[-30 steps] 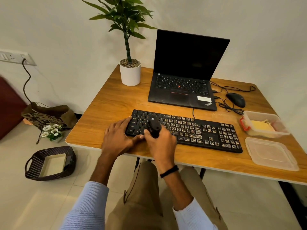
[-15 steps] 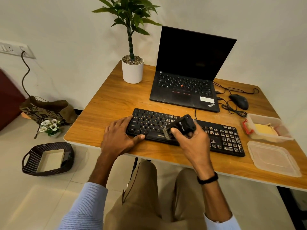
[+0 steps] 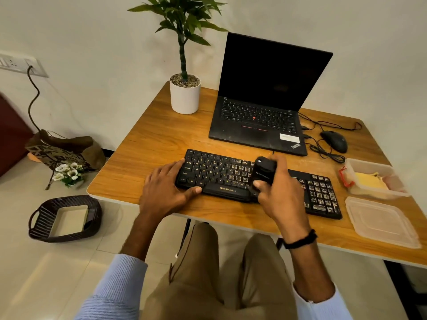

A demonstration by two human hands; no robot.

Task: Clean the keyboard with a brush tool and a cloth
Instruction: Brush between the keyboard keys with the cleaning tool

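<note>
- Filling the middle of the view, a rectangular honey-coloured wooden table [image 3: 157, 144] stands against a pale wall, seen from above by the seated person in tan trousers and light blue sleeves.
- An open black laptop [image 3: 254, 132] with a dark screen sits at the back of the table, right of centre.
- A long black keyboard with gold lettering [image 3: 215, 172], the thing being cleaned, lies flat near the front edge of the table, just in front of the laptop. Many keys on its right half look speckled with pale dirt.
- A green leafy plant in a white round pot [image 3: 184, 98] stands at the back left of the table, beside the laptop.
- A clear rectangular plastic lid [image 3: 381, 220] lies flat at the front right of the table.
- Just behind it, a clear plastic container [image 3: 392, 172] with a red clip holds what looks like a folded yellow cloth [image 3: 369, 183], to the right of the keyboard.
- On the floor to the left sit a dark woven basket [image 3: 46, 218] and a brown printed bag [image 3: 64, 148].
- The left hand [image 3: 164, 192] rests on the keyboard's left end, its fingers nearly straight over the edge and the thumb lying along the front rim.
- The right hand [image 3: 279, 192], with a black band at the wrist, has its fingers curled tightly around the brush tool.
- A black corded mouse [image 3: 335, 140] lies to the right of the laptop.
- The small black brush tool [image 3: 263, 173] is held over the middle of the keyboard; its bristles are hidden, so I cannot tell whether they touch the keys.
</note>
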